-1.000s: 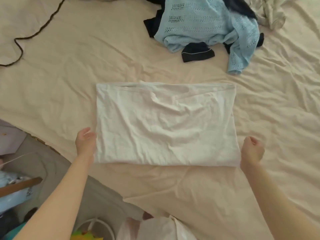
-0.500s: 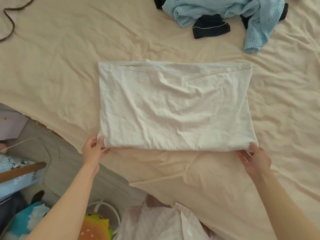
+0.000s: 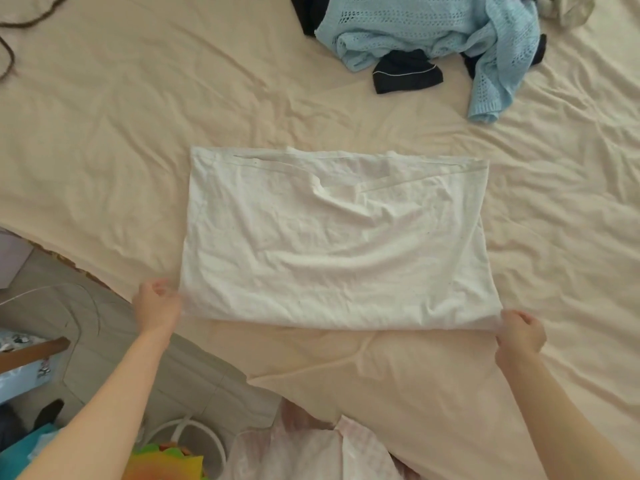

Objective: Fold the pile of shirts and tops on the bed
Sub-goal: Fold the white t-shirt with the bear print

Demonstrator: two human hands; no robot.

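A wide bed covered by a creased cream cotton sheet filled most of the view, its near edge running diagonally from the left side down toward the bottom centre. On the middle of the sheet lay a white cotton top folded into a wrinkled rectangle, its long edges running left to right. The left hand pinched the near-left corner of that top with curled fingers, and the right hand gripped the near-right corner the same way.

Far up the bed, well apart from the white top, sat a heap of 2 unfolded garments: a pale blue open-knit sweater draped over a dark navy top with thin white piping. A crumpled grey-beige cloth showed at the top right edge, and a thin dark cord curled across the sheet at the top left.

Beyond the bed's near-left edge the floor of pale grey tiles was visible, with a white round wire frame and a brown wooden rail beside it.
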